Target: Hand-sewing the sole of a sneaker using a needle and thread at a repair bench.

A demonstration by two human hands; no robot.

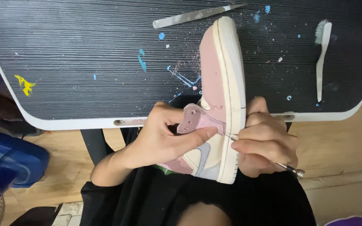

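Observation:
A pink and cream sneaker point(216, 79) with a white sole lies on its side, toe pointing away over the dark table's edge, heel toward my lap. My left hand point(164, 138) grips its upper around the eyelet flap, thumb pressed on the side panel. My right hand point(265, 142) is closed on a thin metal pick point(292, 168). The pick's tip touches the seam between sole and upper at mid-shoe.
The dark ribbed table point(84, 62) has a white rim and paint specks. A flat metal blade tool point(197, 15) lies at the far edge, and a white brush point(322, 54) lies at right. A blue fan point(9, 163) stands on the wooden floor at left.

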